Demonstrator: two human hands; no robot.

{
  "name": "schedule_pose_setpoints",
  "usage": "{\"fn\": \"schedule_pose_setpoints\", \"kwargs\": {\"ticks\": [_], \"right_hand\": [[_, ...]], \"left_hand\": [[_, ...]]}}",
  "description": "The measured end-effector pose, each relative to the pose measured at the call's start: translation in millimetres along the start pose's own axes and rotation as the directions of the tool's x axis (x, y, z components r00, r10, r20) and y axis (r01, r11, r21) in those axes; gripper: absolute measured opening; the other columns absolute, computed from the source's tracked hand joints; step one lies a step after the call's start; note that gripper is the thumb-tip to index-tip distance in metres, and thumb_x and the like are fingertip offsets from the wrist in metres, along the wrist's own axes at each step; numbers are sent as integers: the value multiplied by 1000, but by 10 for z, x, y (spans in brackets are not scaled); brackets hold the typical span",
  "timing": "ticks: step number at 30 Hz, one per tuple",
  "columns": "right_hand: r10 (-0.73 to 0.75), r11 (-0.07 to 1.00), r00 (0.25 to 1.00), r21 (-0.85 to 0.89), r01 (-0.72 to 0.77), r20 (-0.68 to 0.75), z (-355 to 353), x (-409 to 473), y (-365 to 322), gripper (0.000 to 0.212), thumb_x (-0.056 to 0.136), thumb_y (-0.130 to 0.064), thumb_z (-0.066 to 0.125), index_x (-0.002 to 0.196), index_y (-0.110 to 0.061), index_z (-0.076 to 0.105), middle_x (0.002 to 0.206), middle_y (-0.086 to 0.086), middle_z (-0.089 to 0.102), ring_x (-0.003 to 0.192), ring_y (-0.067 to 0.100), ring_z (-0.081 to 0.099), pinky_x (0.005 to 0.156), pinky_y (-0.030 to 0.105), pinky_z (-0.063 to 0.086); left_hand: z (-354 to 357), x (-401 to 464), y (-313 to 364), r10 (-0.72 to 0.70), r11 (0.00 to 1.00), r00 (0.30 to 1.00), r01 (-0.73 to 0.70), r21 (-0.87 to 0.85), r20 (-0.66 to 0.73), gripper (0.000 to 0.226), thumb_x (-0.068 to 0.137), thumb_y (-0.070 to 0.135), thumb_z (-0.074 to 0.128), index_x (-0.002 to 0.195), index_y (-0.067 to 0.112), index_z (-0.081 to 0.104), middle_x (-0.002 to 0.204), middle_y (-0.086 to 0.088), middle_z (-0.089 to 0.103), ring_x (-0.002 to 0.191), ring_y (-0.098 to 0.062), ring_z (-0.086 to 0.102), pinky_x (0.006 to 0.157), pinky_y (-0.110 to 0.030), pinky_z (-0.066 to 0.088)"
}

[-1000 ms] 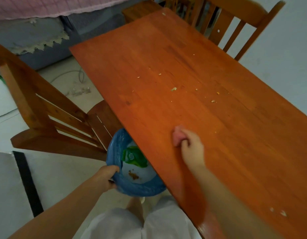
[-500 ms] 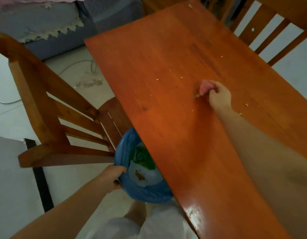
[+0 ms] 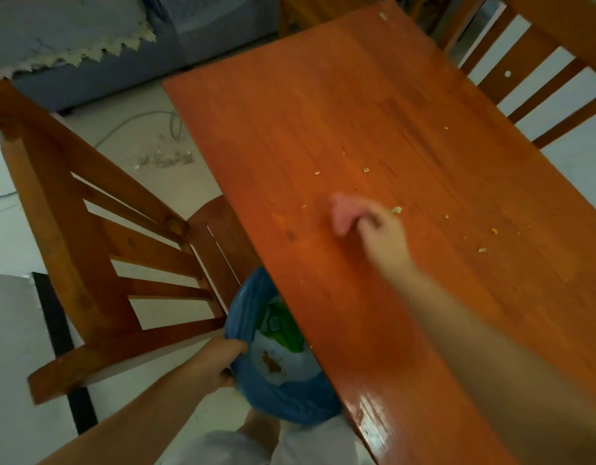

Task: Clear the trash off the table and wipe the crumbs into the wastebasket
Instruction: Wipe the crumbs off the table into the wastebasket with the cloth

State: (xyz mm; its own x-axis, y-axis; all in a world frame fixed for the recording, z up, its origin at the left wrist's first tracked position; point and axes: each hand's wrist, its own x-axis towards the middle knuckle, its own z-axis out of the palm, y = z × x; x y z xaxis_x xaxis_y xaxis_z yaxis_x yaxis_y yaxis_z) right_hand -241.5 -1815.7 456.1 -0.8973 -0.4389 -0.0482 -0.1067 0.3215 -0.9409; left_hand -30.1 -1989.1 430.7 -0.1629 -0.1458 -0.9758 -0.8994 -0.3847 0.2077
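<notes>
Now wiping step going: right hand (image 3: 378,229), frame middle, pinching pink rag (image 3: 341,214) on table (image 3: 323,112). Left hand (image 3: 219,357) gripping bin (image 3: 283,394) rim, bottom middle, under table edge. Crumbs (image 3: 396,210) lying right of rag. Next probably: sweeping those toward bin.

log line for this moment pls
step: wiping crumbs | right hand: grips pink cloth on table | left hand: holds wastebasket rim at table edge | crumbs: remain

Pale tiled floor (image 3: 18,330), wooden chair (image 3: 88,263), grey-blue sofa (image 3: 189,45), loose cable (image 3: 135,119)
</notes>
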Motion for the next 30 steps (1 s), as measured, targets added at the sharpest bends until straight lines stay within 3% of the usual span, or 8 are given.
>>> {"fn": "schedule_pose_setpoints", "kwargs": {"ticks": [3,6,10,14,21,25,27,30], "right_hand": [[293,954,858,69,-291,-423,-453,978,333,49,69,-3,32,106,-5,64,104,14,69,108,24,61,104,31,42],[435,890,754,104,-444,-492,-394,1399,560,48,81,-5,34,122,-16,56,115,8,66,109,21,60,102,34,44],[230,956,929,-112,-271,-291,115,1490,329,40,81,-6,39,112,-13,64,109,7,67,102,19,62,100,34,46],[82,955,990,-276,-112,-118,359,1209,196,33,81,-1,46,101,-10,70,111,11,68,107,24,60,99,35,43],[20,960,977,-276,41,213,495,-179,-34,31,77,5,51,91,-11,74,98,-9,63,97,7,57,92,19,40],[161,971,888,-230,-65,430,492,-834,-140,33,77,5,48,92,-12,73,97,-8,67,92,2,61,82,11,47],[262,964,850,-166,-208,457,443,-623,-217,33,83,9,46,98,-8,70,93,-1,70,80,6,66,71,14,52],[176,982,961,-98,-158,213,413,249,-295,36,82,16,40,105,3,65,101,8,66,85,10,61,74,13,47]], "left_hand": [[-28,18,18,-2,1000,1000,2,-3,14,20,87,-8,45,97,9,52,86,-12,60,77,-26,57,61,-37,52],[-58,65,-8,-13,1000,1000,13,-1,12,24,87,-7,44,100,9,53,89,-13,62,80,-27,59,62,-38,53],[-72,97,-13,-19,1000,1000,19,3,9,26,87,-7,43,105,9,52,88,-13,62,79,-27,59,61,-37,53],[-87,100,-27,-12,1000,1000,12,-2,9,29,87,-7,43,110,7,53,89,-14,62,79,-27,59,59,-36,52],[-122,111,-61,-5,1000,1000,5,-21,3,35,85,-7,44,118,4,50,98,-17,61,93,-35,60,73,-45,55],[-142,109,-53,-10,1000,1000,10,-12,-1,33,84,-7,44,115,3,48,97,-17,60,103,-39,56,91,-51,51],[-140,109,-50,-9,1000,1000,9,-8,-7,36,83,-7,44,118,1,50,102,-19,61,104,-40,58,91,-52,51],[-132,105,-54,-5,1000,1000,5,-24,-2,37,84,-6,46,119,2,51,100,-18,61,101,-38,59,87,-49,53]]}}
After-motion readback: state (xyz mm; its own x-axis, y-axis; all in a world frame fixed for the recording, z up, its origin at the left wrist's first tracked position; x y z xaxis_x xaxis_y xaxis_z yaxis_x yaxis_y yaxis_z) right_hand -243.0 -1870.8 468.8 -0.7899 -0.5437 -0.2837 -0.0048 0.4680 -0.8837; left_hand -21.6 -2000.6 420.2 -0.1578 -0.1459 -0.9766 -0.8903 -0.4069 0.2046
